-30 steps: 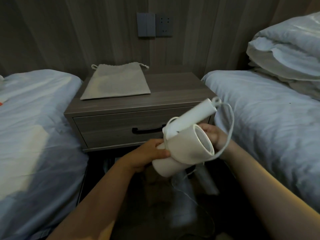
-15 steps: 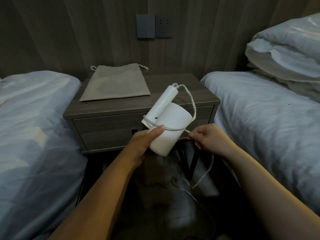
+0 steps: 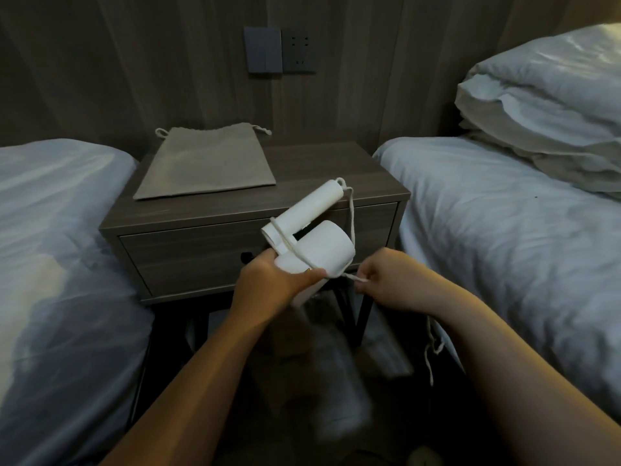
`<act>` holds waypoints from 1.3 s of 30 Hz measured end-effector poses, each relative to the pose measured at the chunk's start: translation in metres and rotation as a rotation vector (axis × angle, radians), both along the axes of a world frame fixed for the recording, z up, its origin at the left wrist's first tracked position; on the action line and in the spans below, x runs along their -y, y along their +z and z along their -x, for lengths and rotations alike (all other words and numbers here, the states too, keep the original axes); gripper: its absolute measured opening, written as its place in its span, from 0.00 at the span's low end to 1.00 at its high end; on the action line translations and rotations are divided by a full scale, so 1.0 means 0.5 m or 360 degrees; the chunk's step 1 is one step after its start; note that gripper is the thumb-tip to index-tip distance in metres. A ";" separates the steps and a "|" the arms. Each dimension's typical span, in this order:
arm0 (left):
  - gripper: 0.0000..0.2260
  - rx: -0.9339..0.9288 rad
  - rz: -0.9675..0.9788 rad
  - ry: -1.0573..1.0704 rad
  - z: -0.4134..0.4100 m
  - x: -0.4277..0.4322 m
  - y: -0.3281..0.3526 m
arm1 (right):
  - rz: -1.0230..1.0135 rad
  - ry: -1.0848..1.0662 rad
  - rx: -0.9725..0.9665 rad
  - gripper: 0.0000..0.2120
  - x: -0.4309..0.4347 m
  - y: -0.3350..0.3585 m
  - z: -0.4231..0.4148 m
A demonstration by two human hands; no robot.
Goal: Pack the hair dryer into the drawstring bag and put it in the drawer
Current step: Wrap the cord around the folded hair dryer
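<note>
Bedside: left fingers (image 3: 311, 274) grip hair dryer (image 3: 324, 252), right fingers (image 3: 368, 275) pinch cord (image 3: 352, 215).

Dim, warm room light reached your view from the upper right. It put a sheen on the pillows (image 3: 554, 95) and left the space beneath the nightstand (image 3: 319, 163) in deep shadow. The white hair dryer (image 3: 326, 250) was the brightest object, without glare. Straight lines bowed toward the edges, and the floor (image 3: 336, 398) at lower centre was smeared with blur.
</note>
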State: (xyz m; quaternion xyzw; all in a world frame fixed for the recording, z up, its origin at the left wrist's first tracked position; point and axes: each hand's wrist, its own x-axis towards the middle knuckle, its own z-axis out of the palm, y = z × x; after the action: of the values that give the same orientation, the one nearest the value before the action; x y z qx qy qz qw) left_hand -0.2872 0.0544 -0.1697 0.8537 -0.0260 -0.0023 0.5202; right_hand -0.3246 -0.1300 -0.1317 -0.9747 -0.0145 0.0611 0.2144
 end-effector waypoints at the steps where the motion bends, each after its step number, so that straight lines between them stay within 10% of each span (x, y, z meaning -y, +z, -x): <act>1: 0.34 0.0039 -0.0070 -0.0014 0.001 0.001 -0.001 | 0.0019 0.0049 -0.0042 0.09 0.001 0.001 0.005; 15: 0.37 0.0468 -0.0891 -0.0029 -0.001 -0.008 -0.016 | 0.0357 0.0374 -0.0160 0.08 -0.015 0.037 0.027; 23: 0.36 0.0412 -0.1187 -0.0550 0.005 0.000 0.000 | 0.0276 0.0310 0.0431 0.05 -0.027 0.033 0.025; 29: 0.32 0.0414 -0.1353 -0.0802 0.012 -0.006 0.009 | 0.0560 0.0045 0.0514 0.23 -0.018 0.041 0.026; 33: 0.33 0.0447 -0.1418 -0.0920 0.012 -0.003 -0.002 | -0.0060 0.0130 0.0279 0.03 0.005 0.045 0.021; 39: 0.34 0.0358 -0.1230 -0.1068 0.014 -0.008 -0.019 | -0.0429 0.0176 0.0292 0.16 0.061 0.027 0.003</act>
State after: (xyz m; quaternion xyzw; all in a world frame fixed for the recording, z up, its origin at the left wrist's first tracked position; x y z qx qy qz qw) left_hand -0.2943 0.0583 -0.1791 0.9230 -0.3511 -0.0864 0.1319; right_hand -0.3264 -0.1606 -0.1183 -0.9363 -0.0958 -0.0190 0.3373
